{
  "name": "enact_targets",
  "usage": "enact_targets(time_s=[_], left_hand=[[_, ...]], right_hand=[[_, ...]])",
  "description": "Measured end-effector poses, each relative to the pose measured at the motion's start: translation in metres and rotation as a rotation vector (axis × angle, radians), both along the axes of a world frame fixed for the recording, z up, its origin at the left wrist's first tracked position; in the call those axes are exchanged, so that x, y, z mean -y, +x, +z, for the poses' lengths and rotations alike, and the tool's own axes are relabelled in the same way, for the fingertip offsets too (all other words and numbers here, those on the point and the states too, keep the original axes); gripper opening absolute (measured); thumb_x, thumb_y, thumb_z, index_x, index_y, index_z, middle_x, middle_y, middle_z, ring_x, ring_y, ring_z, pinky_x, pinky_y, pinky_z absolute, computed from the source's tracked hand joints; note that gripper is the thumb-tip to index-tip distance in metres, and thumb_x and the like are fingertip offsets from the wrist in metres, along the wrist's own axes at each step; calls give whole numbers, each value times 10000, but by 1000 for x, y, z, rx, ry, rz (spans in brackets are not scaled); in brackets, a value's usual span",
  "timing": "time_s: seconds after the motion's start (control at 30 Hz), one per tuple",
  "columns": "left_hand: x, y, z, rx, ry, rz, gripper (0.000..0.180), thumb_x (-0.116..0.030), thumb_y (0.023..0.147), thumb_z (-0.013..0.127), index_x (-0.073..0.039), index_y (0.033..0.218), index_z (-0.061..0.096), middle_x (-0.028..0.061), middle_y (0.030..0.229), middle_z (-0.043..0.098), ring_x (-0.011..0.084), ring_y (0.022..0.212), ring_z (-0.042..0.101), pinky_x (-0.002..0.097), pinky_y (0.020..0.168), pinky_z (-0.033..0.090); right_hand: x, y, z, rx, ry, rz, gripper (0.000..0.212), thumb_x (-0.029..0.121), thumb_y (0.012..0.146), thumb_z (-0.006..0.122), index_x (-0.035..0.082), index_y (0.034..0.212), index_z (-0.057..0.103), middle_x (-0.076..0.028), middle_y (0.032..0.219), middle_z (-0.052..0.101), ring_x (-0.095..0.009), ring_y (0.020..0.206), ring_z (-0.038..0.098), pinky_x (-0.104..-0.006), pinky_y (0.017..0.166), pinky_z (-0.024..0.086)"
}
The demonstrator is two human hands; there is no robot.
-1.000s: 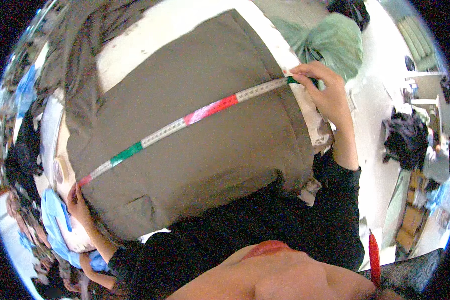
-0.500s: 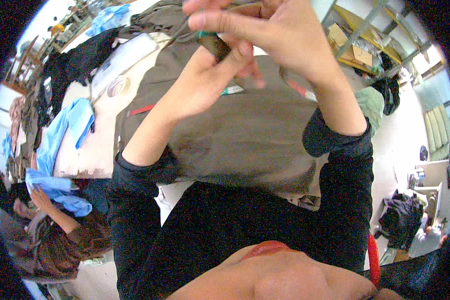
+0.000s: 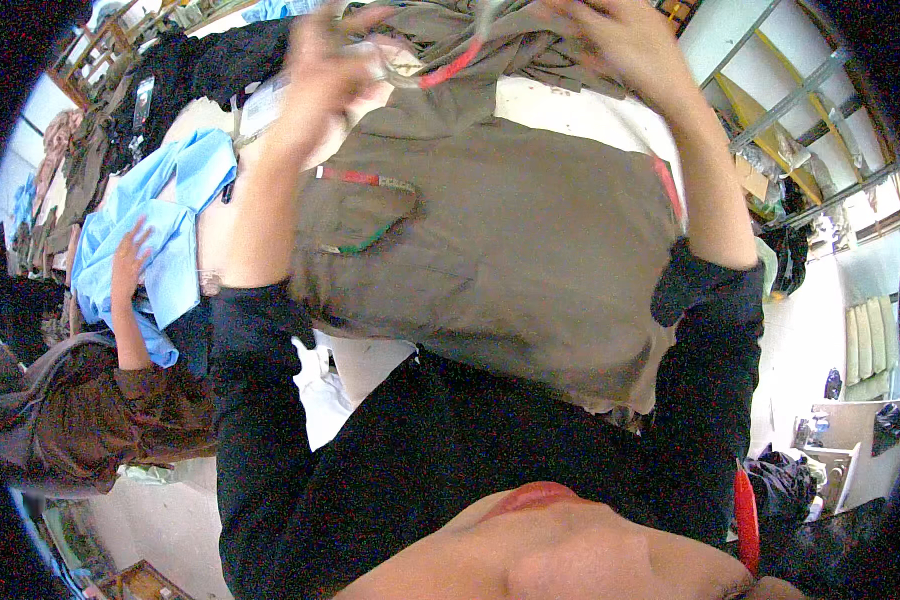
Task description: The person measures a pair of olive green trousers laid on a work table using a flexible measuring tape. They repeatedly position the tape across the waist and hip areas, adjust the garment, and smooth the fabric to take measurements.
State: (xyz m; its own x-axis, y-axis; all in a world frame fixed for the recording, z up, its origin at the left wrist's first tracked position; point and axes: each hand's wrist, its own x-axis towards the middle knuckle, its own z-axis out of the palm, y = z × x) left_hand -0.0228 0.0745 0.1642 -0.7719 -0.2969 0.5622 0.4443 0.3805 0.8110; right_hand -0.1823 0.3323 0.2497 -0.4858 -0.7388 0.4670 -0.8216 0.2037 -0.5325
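A brown garment [image 3: 510, 210] with red and green edging lies on the table before me, a pocket [image 3: 370, 210] showing on its left part. Beyond its upper edge, both my hands reach to the bunched far fabric. My left hand [image 3: 335, 75] is smeared by motion, its grip unclear, beside a raised edge with a red strip [image 3: 453, 65]. My right hand [image 3: 635, 50] is bent over the brown folds, which it seems to grip; its fingertips are partly cut off by the picture's top.
Left of me another person's hand [image 3: 130, 262] rests by a light blue garment [image 3: 165, 210]. Dark clothing [image 3: 210, 70] is heaped at the far left. Metal shelving [image 3: 800, 110] stands at the far right, and a red strip [image 3: 746, 515] hangs near my right side.
My hands, which were close together over the brown garment, have drawn apart and farther away. The pocket on the left now shows. The other person's hand has moved up along the blue garment.
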Motion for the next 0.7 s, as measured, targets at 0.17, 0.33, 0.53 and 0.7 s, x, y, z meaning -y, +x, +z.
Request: enact_targets(time_s=[0.17, 0.33, 0.53, 0.7], left_hand=[[-83, -46, -11, 211, -21, -370, 412, -320, 974, 582, -27, 1260, 536, 89, 992, 710, 181, 918, 673, 339, 747, 539], [-23, -46, 51, 63, 393, -359, 271, -167, 1050, 356, 19, 1159, 520, 191, 1181, 553, 262, 979, 618, 411, 921, 502], [-32, -75, 35, -50, 146, -997, 345, -297, 1027, 411, -19, 1146, 576, 113, 979, 640, 180, 897, 627, 322, 816, 538], [48, -89, 34, 80, -299, 19, 255, -73, 987, 358, -38, 1114, 576, 109, 926, 619, 193, 792, 581, 323, 740, 494]], right_hand=[[59, 62, 18, 287, -235, 409, 255, 158, 1004, 497, -13, 1093, 665, -99, 971, 700, -174, 852, 701, -316, 754, 583], [18, 57, 1, 67, -402, 336, 467, 250, 901, 715, 18, 1277, 563, -115, 1023, 672, -191, 860, 701, -305, 774, 568], [58, 38, -96, 61, -97, 265, 569, 388, 802, 803, 34, 1210, 623, -50, 972, 652, -123, 826, 625, -285, 709, 499], [63, 21, -130, 628, -29, 311, 407, 236, 921, 678, 44, 1271, 603, -62, 947, 686, -122, 743, 672, -234, 644, 535]])
